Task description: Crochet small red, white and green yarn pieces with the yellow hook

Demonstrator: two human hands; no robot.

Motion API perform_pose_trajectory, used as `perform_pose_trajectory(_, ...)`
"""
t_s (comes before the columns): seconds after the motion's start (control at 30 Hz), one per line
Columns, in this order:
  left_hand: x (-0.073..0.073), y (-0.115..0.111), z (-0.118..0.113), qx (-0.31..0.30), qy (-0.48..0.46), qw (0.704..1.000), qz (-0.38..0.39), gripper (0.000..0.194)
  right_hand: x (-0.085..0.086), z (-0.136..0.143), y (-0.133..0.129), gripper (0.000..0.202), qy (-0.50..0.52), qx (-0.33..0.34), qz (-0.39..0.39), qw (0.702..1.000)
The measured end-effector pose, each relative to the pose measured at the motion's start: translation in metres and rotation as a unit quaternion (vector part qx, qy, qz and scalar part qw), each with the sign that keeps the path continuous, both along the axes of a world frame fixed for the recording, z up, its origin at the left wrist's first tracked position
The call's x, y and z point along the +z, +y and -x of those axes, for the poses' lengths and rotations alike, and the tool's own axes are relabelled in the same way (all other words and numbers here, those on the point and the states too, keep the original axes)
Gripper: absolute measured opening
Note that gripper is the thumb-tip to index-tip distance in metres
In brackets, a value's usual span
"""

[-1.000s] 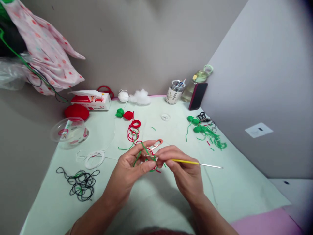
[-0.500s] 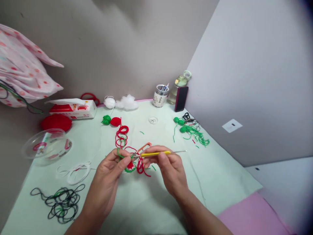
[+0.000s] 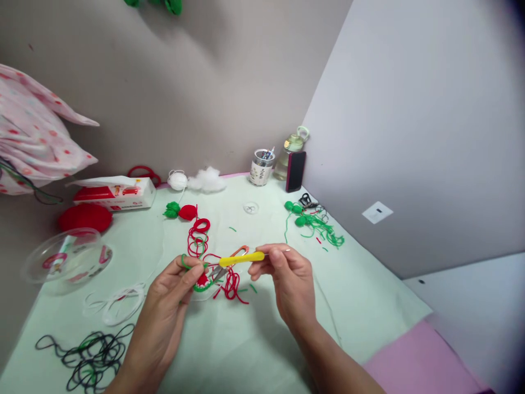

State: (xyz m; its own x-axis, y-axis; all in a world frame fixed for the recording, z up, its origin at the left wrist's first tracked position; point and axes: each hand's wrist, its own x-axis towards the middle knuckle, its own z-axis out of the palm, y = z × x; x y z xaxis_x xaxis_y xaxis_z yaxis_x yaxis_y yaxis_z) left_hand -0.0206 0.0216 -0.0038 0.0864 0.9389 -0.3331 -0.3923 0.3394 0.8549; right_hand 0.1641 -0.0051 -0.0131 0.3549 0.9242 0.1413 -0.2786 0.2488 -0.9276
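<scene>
Right at the left hand's fingertips, the small crocheted piece (image 3: 202,280), red and white with a green rim, hangs just below the pinch, its upper part between thumb and forefinger. That left hand (image 3: 168,290) has a narrow grip, green yarn (image 3: 184,262) looped over the forefinger. In comes the yellow-handled hook (image 3: 241,259), its metal end reaching the work beside the left fingertips! The right hand's (image 3: 292,279) grip is narrow too, closed on the hook at the far end of the handle, well apart from the piece.

Just beyond, under the hook, orange-handled scissors (image 3: 240,251) lie with blades angled towards the piece, red yarn (image 3: 232,285) tangled alongside. Out wider on the counter (image 3: 238,339): black cord (image 3: 96,355) at the near left corner, white cord (image 3: 125,306) above it, a clear tub (image 3: 88,260) on the left edge. Along the far edge, white fluff (image 3: 208,180) and a pen cup (image 3: 261,168); at the far right corner, a phone (image 3: 296,172) leans upright before a bottle (image 3: 283,158).
</scene>
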Motion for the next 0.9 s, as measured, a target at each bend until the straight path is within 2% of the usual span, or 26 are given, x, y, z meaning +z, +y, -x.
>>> perform_pose_trajectory(0.1, 0.001, 0.000, 0.000, 0.000, -0.001, 1.000, 0.003, 0.036, -0.001, -0.005, 0.000, 0.030, -0.044, -0.021, 0.000, 0.999)
perform_pose_trajectory(0.17, 0.002, -0.001, -0.001, 0.005, -0.001, 1.000, -0.001, 0.035, -0.001, -0.011, -0.002, 0.019, -0.125, -0.094, -0.019, 0.988)
perform_pose_trajectory(0.2, 0.002, -0.001, -0.001, 0.009, 0.001, 1.000, -0.006, 0.034, 0.000, -0.015, -0.003, 0.012, -0.185, -0.154, -0.042, 0.970)
perform_pose_trajectory(0.23, 0.003, -0.002, -0.001, 0.013, 0.004, 1.000, -0.011, 0.034, 0.000, -0.018, -0.004, 0.014, -0.252, -0.213, -0.079, 0.941)
perform_pose_trajectory(0.27, 0.004, -0.002, -0.001, 0.017, 0.006, 1.000, -0.016, 0.033, 0.001, -0.021, -0.005, 0.024, -0.320, -0.255, -0.135, 0.903)
perform_pose_trajectory(0.3, 0.004, -0.002, -0.001, 0.020, 0.009, 1.000, -0.021, 0.032, 0.001, -0.023, -0.005, 0.033, -0.392, -0.251, -0.180, 0.866)
perform_pose_trajectory(0.4, 0.005, -0.003, 0.000, 0.019, 0.012, 0.999, -0.037, 0.030, -0.002, -0.023, -0.001, 0.047, -0.560, -0.124, -0.238, 0.784)
perform_pose_trajectory(0.43, 0.004, -0.003, 0.000, 0.017, 0.013, 0.999, -0.039, 0.030, -0.004, -0.021, 0.000, 0.046, -0.591, -0.090, -0.241, 0.765)
perform_pose_trajectory(0.5, 0.003, -0.003, 0.000, 0.007, 0.013, 0.999, -0.040, 0.028, -0.008, -0.017, 0.003, 0.035, -0.619, -0.063, -0.237, 0.746)
perform_pose_trajectory(0.63, -0.004, -0.002, 0.001, -0.027, 0.002, 0.998, -0.048, 0.024, -0.011, -0.013, 0.002, 0.025, -0.611, -0.091, -0.221, 0.754)
perform_pose_trajectory(0.77, -0.010, -0.002, 0.002, -0.085, -0.009, 0.995, -0.055, 0.030, -0.007, -0.014, -0.001, 0.022, -0.570, -0.109, -0.172, 0.796)
perform_pose_trajectory(0.83, -0.010, -0.002, 0.002, -0.101, -0.012, 0.993, -0.056, 0.032, -0.005, -0.014, -0.002, 0.022, -0.540, -0.090, -0.151, 0.823)
perform_pose_trajectory(0.9, -0.009, -0.002, 0.002, -0.097, -0.017, 0.994, -0.053, 0.034, -0.005, -0.014, -0.002, 0.023, -0.514, -0.041, -0.135, 0.846)
